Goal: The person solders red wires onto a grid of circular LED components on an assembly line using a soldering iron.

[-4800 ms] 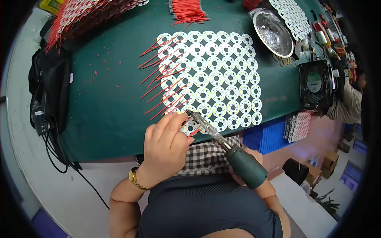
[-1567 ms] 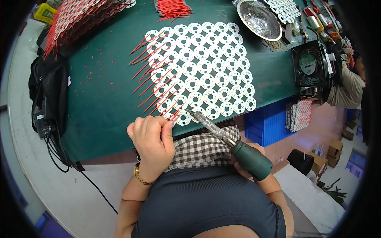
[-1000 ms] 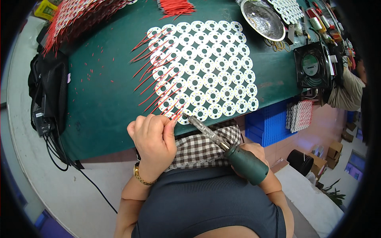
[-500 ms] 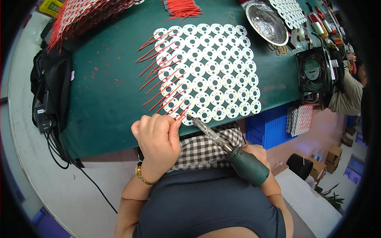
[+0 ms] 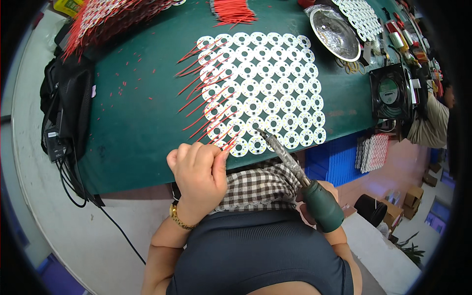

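Pinching thin red insulated wires (image 5: 231, 143) (can't tell no.) btwn closed thumb & index of L hand (image 5: 198, 172), w/ ends running up-R from fingertips onto flat white ring-shaped PCBs (image 5: 252, 100). Gripping dark-green-handled metal soldering iron (image 5: 322, 206) in R hand (image 5: 329, 187), fingers part-hidden; pointing tip over PCBs, R of L fingertips.
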A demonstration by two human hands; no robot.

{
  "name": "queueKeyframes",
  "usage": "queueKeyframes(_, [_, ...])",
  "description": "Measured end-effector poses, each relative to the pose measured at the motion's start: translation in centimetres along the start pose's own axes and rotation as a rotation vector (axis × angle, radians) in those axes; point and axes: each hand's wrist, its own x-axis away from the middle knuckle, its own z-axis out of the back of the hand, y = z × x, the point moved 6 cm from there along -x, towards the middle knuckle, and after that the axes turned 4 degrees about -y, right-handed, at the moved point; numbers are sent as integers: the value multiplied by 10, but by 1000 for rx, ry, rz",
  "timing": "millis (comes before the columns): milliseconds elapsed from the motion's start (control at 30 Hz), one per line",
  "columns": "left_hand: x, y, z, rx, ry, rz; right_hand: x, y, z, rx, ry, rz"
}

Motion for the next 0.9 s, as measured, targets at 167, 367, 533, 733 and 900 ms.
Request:
queueKeyframes(167, [7, -2, 10, 236, 88, 11, 23, 17, -10, -53, 92, -79])
queueKeyframes(367, [2, 10, 0, 41, -158, -67, 24, 18, -12, -191, 53, -6])
queueKeyframes(533, [2, 10, 1, 38, -158, -52, 16, 9, -8, -140, 65, 76])
queueKeyframes(733, [2, 11, 0, 27, -160, -62, 18, 10, -13, -5, 70, 131])
queueKeyframes(900, [2, 11, 0, 19, -166, -57, 17, 10, -14, -10, 110, 184])
